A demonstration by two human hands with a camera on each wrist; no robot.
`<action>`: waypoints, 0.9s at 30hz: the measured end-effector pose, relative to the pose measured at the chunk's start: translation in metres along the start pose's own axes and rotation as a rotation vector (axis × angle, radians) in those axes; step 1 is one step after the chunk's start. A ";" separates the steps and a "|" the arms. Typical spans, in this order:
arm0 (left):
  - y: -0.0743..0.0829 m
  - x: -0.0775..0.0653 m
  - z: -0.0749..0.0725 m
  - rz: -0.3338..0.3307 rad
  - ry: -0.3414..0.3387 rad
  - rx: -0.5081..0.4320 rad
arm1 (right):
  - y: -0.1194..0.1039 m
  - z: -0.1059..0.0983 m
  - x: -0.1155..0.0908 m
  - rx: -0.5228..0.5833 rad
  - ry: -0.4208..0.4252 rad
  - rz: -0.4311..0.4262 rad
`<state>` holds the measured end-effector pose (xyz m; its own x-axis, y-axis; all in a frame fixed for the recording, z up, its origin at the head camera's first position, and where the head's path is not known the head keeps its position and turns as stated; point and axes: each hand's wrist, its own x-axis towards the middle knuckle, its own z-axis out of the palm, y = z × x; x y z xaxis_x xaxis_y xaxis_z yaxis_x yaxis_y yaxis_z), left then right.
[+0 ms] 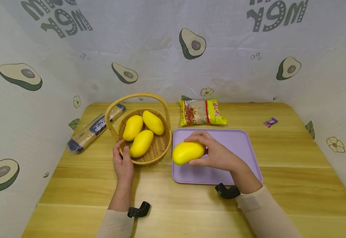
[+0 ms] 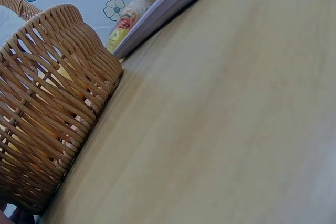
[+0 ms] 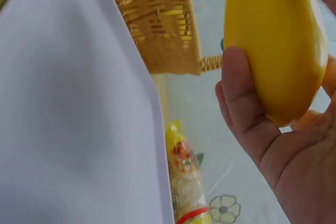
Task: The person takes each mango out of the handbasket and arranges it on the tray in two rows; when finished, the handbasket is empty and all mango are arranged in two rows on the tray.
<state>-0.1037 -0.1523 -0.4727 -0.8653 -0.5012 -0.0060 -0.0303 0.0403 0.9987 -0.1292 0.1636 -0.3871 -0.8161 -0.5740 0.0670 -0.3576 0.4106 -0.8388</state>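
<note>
My right hand point(image 1: 220, 153) grips a yellow mango point(image 1: 188, 152) between thumb and fingers, above the left part of the lilac tray point(image 1: 247, 175). The right wrist view shows the same mango point(image 3: 275, 40) up close, with fingers on both its sides. At the left, my left hand point(image 1: 123, 165) holds the near-left rim of the wicker basket point(image 1: 158, 148), thumb and fingertips at its edge. Three more mangoes lie in that basket, one point(image 1: 141, 143) at the front and two behind. Only a sliver of the left hand shows below the basket point(image 2: 52, 103) in the left wrist view.
Behind the tray lies a yellow-ended food packet point(image 1: 202, 112). A long clear packet with blue ends point(image 1: 94, 130) is left of the basket, partly behind its handle. A small purple wrapped candy point(image 1: 271, 122) lies at the back right. Printed cloth point(image 1: 161, 43) surrounds the table.
</note>
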 end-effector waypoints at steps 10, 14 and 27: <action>0.000 0.003 -0.001 -0.007 -0.011 0.014 | 0.006 -0.036 0.016 -0.093 0.118 0.030; -0.001 0.003 -0.001 -0.009 -0.009 0.007 | -0.002 -0.045 0.029 -0.137 0.121 0.148; 0.001 0.001 -0.001 -0.020 -0.006 0.020 | 0.027 -0.026 0.069 0.059 0.126 0.333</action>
<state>-0.1041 -0.1533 -0.4715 -0.8676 -0.4965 -0.0268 -0.0579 0.0473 0.9972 -0.2073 0.1533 -0.3909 -0.9342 -0.3226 -0.1525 -0.0389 0.5168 -0.8552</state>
